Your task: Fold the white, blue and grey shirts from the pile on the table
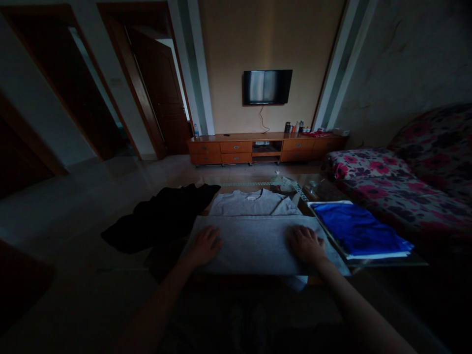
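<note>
A grey T-shirt (254, 246) lies on a glass-topped table, its lower part folded up so the hem runs across below the neckline. My left hand (207, 242) rests on the left side of the folded layer, fingers spread. On the right side, my right hand (307, 243) lies palm down on the same fabric, slightly blurred, with its fingers stretched out. Neither hand grips the cloth. A dark heap of clothing (162, 214) is left of the shirt, and a folded blue garment (359, 228) on something white lies to the right.
Beyond the table stands a low wooden TV cabinet (238, 147) with bottles and small items on top. A television (267, 87) hangs above it. A flower-patterned sofa (398, 182) is at the right. A wooden door (157, 88) stands ajar at the left.
</note>
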### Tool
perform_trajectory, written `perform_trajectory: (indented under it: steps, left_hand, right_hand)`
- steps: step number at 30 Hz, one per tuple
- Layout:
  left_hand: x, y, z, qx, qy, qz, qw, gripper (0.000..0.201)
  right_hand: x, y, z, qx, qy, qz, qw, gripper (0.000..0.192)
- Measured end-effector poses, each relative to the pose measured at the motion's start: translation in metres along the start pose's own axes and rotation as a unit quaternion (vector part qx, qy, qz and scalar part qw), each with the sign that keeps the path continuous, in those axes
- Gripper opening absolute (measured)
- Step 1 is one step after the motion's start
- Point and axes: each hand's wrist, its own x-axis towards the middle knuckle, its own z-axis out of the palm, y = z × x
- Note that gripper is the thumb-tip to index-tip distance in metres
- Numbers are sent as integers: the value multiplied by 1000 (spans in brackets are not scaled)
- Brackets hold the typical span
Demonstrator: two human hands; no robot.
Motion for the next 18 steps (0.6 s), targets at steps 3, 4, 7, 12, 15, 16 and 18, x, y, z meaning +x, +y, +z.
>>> perform_trajectory:
  steps: [3,4,7,12,15,16,18]
  left_hand:
    - [0,-2,9,14,8,5,1000,65]
    - [2,-2,9,17,15,10,1000,64]
    - [9,4,1,32,57,0,998,58]
    - [7,24,-5,26,61,22,998,56]
    - [0,30,-4,20,3,24,1000,61]
    - [-1,33,-4,26,-6,15,1000,61]
    - [1,45,-5,36,-6,1,999,61]
  right_hand:
    - [4,-3,14,-2,9,-4,1000,64]
    - [7,-2,16,0,13,-8,1000,64]
    - [17,-3,13,7,17,-5,1000,62]
    - [6,-11,8,-2,20,-2,1000,62]
    - [-6,-13,9,-2,-7,-23,1000,63]
    - [-9,-16,8,-7,-9,-22,1000,63]
    - [-12,-29,5,-16,-2,-3,1000,67]
